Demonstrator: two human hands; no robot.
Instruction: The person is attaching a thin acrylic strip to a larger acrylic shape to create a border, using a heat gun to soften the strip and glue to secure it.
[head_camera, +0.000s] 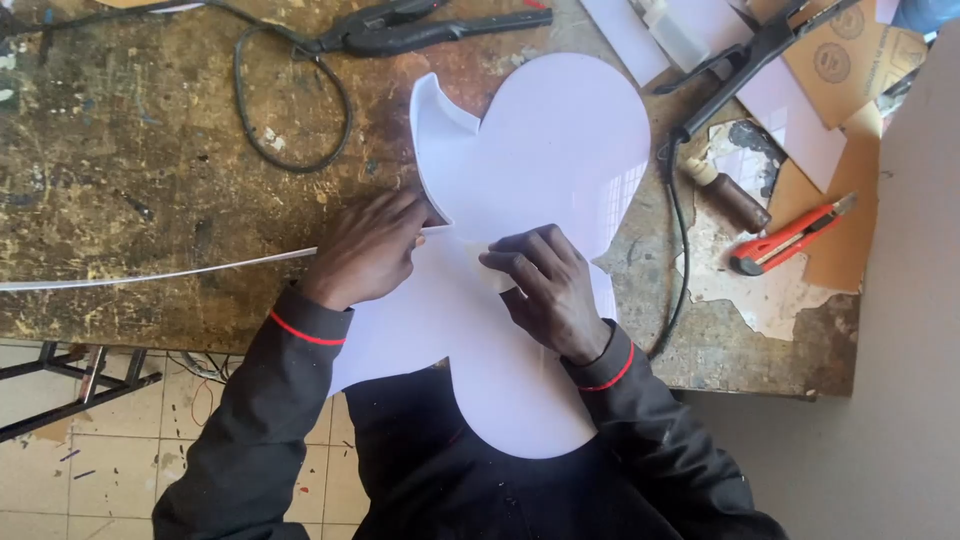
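On the worn wooden workbench in front of me lies a large white plastic cutout with rounded lobes, its lower lobe hanging over the bench edge toward my body. My left hand rests knuckles-up at the cutout's left notch, wrist bent inward, fingers curled close together and pressing down where a thin white strip meets the sheet; the strip runs from under my fingers far out to the left across the bench. Whether my fingertips pinch the strip or only pin it flat I cannot tell, since the back of the hand hides them. My right hand lies just beside it on the middle of the cutout, palm down, fingers bent and narrow, the tips pressing a small pale piece against the sheet. Both forearms come up from below in dark sleeves with a red band at each cuff, elbows spread outward. Farther off, a black glue gun with its cable lies at the top of the bench, an orange utility knife sits on the right, and a small brown bottle lies near it.
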